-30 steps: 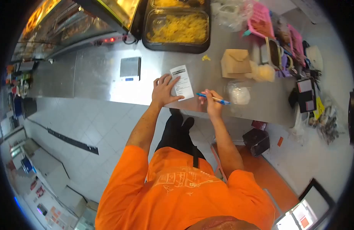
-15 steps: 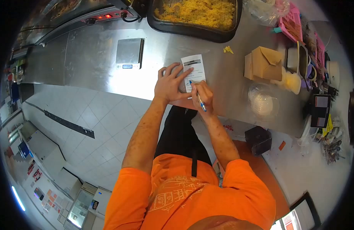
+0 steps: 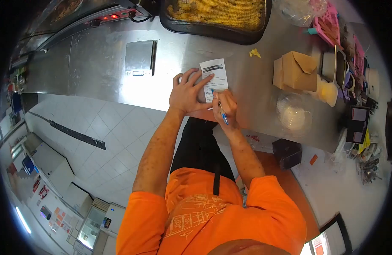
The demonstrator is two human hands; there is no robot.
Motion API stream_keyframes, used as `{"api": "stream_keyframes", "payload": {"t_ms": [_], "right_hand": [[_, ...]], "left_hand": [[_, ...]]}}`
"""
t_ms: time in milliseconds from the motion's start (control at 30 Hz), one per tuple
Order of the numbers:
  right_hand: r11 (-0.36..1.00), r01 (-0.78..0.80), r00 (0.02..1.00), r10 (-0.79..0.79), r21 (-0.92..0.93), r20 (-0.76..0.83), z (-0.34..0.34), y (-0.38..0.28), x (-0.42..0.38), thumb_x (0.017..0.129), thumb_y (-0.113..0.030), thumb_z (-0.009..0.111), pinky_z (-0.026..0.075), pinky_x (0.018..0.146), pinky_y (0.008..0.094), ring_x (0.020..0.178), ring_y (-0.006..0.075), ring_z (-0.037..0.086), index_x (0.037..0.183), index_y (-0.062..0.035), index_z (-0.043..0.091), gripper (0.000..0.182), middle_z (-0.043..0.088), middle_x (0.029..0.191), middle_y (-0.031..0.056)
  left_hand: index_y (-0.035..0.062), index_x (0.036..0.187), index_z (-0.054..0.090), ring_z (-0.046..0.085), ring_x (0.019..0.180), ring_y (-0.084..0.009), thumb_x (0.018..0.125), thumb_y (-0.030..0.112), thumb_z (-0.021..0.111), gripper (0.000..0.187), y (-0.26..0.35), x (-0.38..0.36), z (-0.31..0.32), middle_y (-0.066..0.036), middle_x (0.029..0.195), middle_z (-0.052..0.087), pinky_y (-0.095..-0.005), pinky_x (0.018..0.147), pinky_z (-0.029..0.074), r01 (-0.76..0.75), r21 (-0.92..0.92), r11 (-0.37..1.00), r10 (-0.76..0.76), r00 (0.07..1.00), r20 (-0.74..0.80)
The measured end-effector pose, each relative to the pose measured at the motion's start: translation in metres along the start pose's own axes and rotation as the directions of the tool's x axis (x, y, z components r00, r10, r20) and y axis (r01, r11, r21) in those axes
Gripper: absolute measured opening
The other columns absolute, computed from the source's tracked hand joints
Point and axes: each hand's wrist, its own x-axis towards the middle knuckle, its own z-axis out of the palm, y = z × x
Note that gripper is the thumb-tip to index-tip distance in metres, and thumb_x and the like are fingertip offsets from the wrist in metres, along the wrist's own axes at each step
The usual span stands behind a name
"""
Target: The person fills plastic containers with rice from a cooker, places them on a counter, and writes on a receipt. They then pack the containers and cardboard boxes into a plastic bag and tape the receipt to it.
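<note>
A printed paper receipt lies on the steel counter near its front edge. My left hand rests with fingers spread, its thumb and index finger over the receipt's left side. In my right hand is a blue and white pen, pinched between the fingers. The pen's blue tip meets the lower part of the receipt. The print is too small to read.
Left of the hands sits a small digital scale. A black tray of yellow food stands at the back. To the right are brown cardboard boxes, a clear plastic container and a pink basket.
The pen tip and my right hand have shifted very slightly over the receipt. My left hand stays in place on the paper. The whole view has tilted a little.
</note>
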Motion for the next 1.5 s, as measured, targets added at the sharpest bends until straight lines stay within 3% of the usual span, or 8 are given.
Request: {"api": "stream_keyframes", "payload": {"t_ms": [67, 267, 467, 567, 767, 867, 1267, 1500], "right_hand": [[0.997, 0.071, 0.997, -0.072, 0.037, 0.038, 0.000, 0.003, 0.000, 0.082, 0.008, 0.065, 0.048, 0.060, 0.0417, 0.065, 0.0328, 0.057, 0.075, 0.0016, 0.054, 0.014, 0.055, 0.072, 0.0171], [0.998, -0.060, 0.997, 0.059, -0.011, -0.056, 0.003, 0.003, -0.003, 0.082, 0.007, 0.064, 0.048, 0.059, 0.0408, 0.065, 0.0320, 0.057, 0.072, 0.0007, 0.051, 0.018, 0.055, 0.071, 0.0162], [0.999, -0.028, 0.999, 0.027, 0.021, 0.047, -0.007, -0.004, 0.000, 0.084, 0.006, 0.062, 0.047, 0.055, 0.0397, 0.062, 0.0307, 0.058, 0.074, 0.0010, 0.054, 0.014, 0.056, 0.070, 0.0151], [0.999, -0.034, 0.994, 0.037, 0.035, -0.099, 0.001, 0.008, -0.004, 0.086, 0.005, 0.060, 0.047, 0.054, 0.0388, 0.062, 0.0298, 0.058, 0.076, 0.0014, 0.056, 0.012, 0.056, 0.070, 0.0150], [0.971, -0.218, 0.967, 0.229, 0.102, -0.113, 0.002, 0.004, -0.007, 0.087, 0.004, 0.060, 0.047, 0.058, 0.0392, 0.064, 0.0309, 0.058, 0.077, 0.0017, 0.056, 0.011, 0.056, 0.070, 0.0150], [0.999, 0.039, 0.999, -0.039, -0.003, 0.030, 0.001, -0.004, 0.002, 0.090, 0.003, 0.058, 0.048, 0.055, 0.0364, 0.063, 0.0277, 0.060, 0.081, 0.0043, 0.060, 0.009, 0.059, 0.072, 0.0146], [0.997, -0.059, 0.998, 0.061, 0.047, -0.035, 0.013, -0.001, 0.001, 0.085, 0.005, 0.063, 0.046, 0.059, 0.0414, 0.064, 0.0316, 0.056, 0.074, 0.0009, 0.053, 0.015, 0.056, 0.073, 0.0158], [0.988, -0.123, 0.992, 0.125, 0.096, -0.018, 0.012, -0.003, 0.001, 0.087, 0.004, 0.063, 0.048, 0.062, 0.0406, 0.068, 0.0320, 0.059, 0.082, 0.0026, 0.059, 0.006, 0.059, 0.076, 0.0164]], "left_hand": [[0.0351, 0.140, 0.053, 0.039, 0.135, -0.0222, 0.062, 0.069, 0.072, 0.087, -0.001, 0.000, 0.003, -0.001, 0.134, 0.054, -0.0477, 0.106, 0.027, -0.011, 0.017, 1.000, 0.011, 1.000, -0.016], [0.0342, 0.140, 0.053, 0.040, 0.134, -0.0218, 0.061, 0.070, 0.072, 0.088, 0.000, 0.000, 0.000, -0.001, 0.133, 0.054, -0.0483, 0.105, 0.027, -0.014, -0.017, 1.000, 0.013, 1.000, -0.016], [0.0331, 0.140, 0.054, 0.042, 0.132, -0.0254, 0.062, 0.070, 0.072, 0.088, -0.001, 0.001, 0.003, -0.006, 0.131, 0.055, -0.0512, 0.105, 0.028, -0.027, -0.016, 1.000, 0.026, 0.999, -0.027], [0.0324, 0.140, 0.054, 0.043, 0.131, -0.0259, 0.062, 0.072, 0.071, 0.090, 0.000, 0.001, 0.001, -0.007, 0.131, 0.055, -0.0513, 0.105, 0.028, -0.030, -0.016, 0.999, 0.030, 0.999, -0.027], [0.0321, 0.141, 0.053, 0.042, 0.132, -0.0254, 0.063, 0.070, 0.071, 0.089, 0.000, 0.000, -0.001, -0.006, 0.131, 0.055, -0.0513, 0.105, 0.028, -0.028, -0.043, 0.999, 0.027, 0.999, -0.024], [0.0321, 0.141, 0.052, 0.041, 0.133, -0.0222, 0.062, 0.068, 0.074, 0.090, -0.002, 0.001, 0.003, 0.000, 0.133, 0.054, -0.0487, 0.106, 0.027, -0.028, 0.021, 0.999, 0.029, 0.999, -0.031], [0.0320, 0.143, 0.050, 0.039, 0.134, -0.0217, 0.062, 0.065, 0.075, 0.091, -0.002, 0.000, 0.003, 0.000, 0.134, 0.054, -0.0489, 0.106, 0.026, -0.014, -0.019, 1.000, 0.014, 1.000, -0.011], [0.0319, 0.142, 0.051, 0.040, 0.133, -0.0218, 0.061, 0.063, 0.076, 0.090, -0.002, 0.001, 0.002, 0.000, 0.133, 0.054, -0.0490, 0.105, 0.027, -0.017, -0.012, 1.000, 0.017, 1.000, -0.016]]}}
